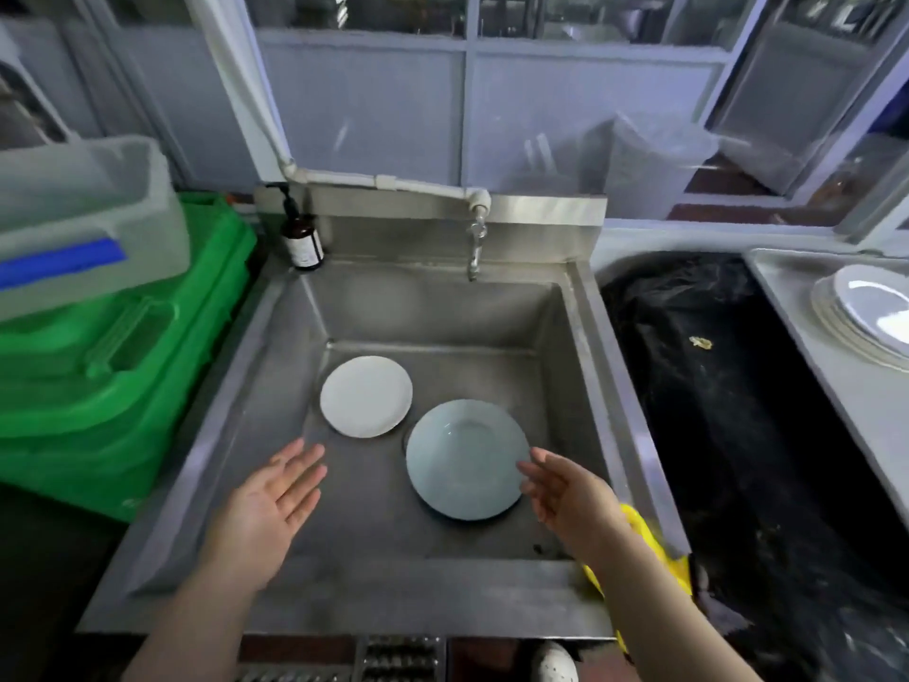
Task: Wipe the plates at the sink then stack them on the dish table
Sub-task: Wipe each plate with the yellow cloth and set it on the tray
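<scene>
Two plates lie flat on the sink (pixel 275 337) floor: a white plate (pixel 366 396) rear-left, a pale blue plate (pixel 465 457) just beside it. Left hand (pixel 268 504) and right hand (pixel 573 497) hover with grip apart, fingers straight. Stacked plates (pixel 865 312) rest on the right worktop (pixel 846 401).

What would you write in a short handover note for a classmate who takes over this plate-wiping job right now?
Hands: left hand open over the sink, holding nothing; right hand open beside the blue plate.
Things: blue plate and white plate lie in the sink; yellow cloth sits on the sink's right edge.
Done: a plate stack stands on the dish table.
Left: wipe both sink plates, stack them.
</scene>
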A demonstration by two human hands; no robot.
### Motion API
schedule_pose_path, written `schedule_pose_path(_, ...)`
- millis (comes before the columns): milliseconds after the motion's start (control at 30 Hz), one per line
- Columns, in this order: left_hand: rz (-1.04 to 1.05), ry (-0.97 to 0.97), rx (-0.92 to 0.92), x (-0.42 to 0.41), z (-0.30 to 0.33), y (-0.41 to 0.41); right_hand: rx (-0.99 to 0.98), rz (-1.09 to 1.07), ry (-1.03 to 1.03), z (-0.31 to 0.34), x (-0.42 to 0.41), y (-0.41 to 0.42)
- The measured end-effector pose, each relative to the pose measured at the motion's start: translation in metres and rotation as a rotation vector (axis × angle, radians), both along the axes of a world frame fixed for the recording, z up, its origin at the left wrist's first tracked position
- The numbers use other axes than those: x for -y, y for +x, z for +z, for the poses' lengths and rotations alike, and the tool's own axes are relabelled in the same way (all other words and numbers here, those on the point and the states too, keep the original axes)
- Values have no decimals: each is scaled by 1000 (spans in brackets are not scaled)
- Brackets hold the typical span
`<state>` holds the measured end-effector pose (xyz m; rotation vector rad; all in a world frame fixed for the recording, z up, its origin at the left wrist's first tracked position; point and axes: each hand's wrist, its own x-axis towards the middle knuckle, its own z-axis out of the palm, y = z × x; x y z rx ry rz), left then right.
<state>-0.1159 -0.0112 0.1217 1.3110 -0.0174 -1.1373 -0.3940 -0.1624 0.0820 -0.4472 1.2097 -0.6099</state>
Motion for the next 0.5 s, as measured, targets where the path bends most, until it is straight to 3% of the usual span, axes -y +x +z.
schedule_pose_path(233, 203, 84, -73, -62, -14, 63, -85, 141, 72, -27, -30, 82)
schedule_pose_path(500, 355, 182, -199, -74, -48, 90, -245, 259, 210, -85, -11, 157)
